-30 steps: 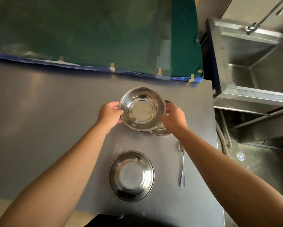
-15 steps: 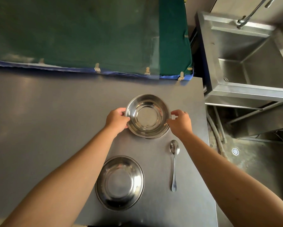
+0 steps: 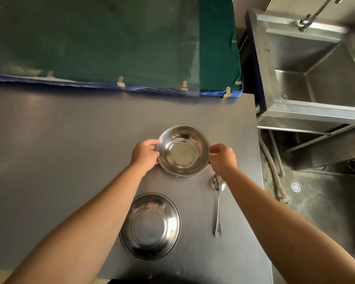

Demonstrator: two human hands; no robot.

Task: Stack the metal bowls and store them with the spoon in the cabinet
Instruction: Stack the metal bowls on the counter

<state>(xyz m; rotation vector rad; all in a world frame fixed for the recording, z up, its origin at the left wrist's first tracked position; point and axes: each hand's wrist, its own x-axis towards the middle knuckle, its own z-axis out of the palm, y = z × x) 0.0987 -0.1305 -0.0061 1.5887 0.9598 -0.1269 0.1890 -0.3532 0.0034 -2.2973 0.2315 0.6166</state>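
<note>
A shiny metal bowl (image 3: 182,150) sits nested on a second bowl, of which only a thin rim shows below it. My left hand (image 3: 144,153) grips its left rim and my right hand (image 3: 222,157) pinches its right rim. Nearer to me, a wider metal bowl (image 3: 150,226) stands alone on the dark table (image 3: 70,150). To its right lies a metal spoon (image 3: 218,203), bowl end away from me, just under my right wrist.
A green cloth-covered board (image 3: 111,42) with a blue edge lines the table's far side. A steel sink (image 3: 316,64) with a tap stands to the right, past the table's right edge. Hoses (image 3: 275,175) and a floor drain (image 3: 295,187) lie below it.
The bowl I held above the table has come down onto the second bowl to its right, now almost hidden beneath it. Both hands stay on the rim.
</note>
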